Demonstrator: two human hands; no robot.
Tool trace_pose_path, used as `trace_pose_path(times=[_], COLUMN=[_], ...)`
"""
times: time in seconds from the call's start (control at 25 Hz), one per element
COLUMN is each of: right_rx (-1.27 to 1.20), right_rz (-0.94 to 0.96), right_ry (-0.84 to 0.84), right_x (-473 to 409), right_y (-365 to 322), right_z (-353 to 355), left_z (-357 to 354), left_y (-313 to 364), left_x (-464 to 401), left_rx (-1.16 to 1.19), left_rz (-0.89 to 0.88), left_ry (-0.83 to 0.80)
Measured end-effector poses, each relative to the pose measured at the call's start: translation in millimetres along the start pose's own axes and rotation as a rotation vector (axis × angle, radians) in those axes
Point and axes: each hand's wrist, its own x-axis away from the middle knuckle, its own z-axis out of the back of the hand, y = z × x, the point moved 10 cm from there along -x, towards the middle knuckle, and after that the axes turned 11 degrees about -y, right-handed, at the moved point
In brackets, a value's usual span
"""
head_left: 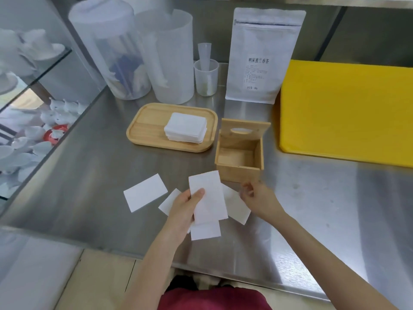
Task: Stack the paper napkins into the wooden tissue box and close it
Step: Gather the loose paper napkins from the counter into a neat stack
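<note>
Beside the open box (239, 162), left hand (183, 209) holds napkins (209, 195).

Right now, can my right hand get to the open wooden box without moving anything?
Probably yes. The right hand hovers just in front of the wooden box, its lid is tipped back, and nothing lies between them.

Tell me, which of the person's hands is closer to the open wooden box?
The right hand. It sits just in front of the wooden box, by its near wall. The left hand is farther off to the left, holding a napkin.
</note>
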Motion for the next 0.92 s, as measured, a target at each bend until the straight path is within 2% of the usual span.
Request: trace_pose_path(times=[0.12, 0.2, 0.36, 0.52, 0.72, 0.84, 0.92], right_rx=[0.281, 0.38, 0.428, 0.368, -0.151, -0.351, -0.68], right_rz=[-0.088, -0.126, -0.154, -0.21, -0.212, -0.153, -0.064], right_ry=[-0.066, -0.06, -0.009, -0.039, -0.031, 0.013, -0.033], right_x=[-8, -10, -16, -16, 0, 12, 21], right_y=[7, 6, 6, 15, 18, 1, -21], right_z=[-24, -30, -31, -33, -32, -18, -19], left_z=[18, 26, 35, 42, 50, 49, 49], left_y=[9, 12, 11, 11, 9, 5, 4], left_x=[7, 8, 11, 14, 16, 16, 17], left_rx=[0.039, 0.047, 0.046, 0.038, 0.059, 0.086, 0.115], left_rz=[-0.041, -0.053, -0.043, -0.031, -0.035, -0.019, -0.01], left_ry=[0.047, 0.07, 0.094, 0.093, 0.082, 0.067, 0.058])
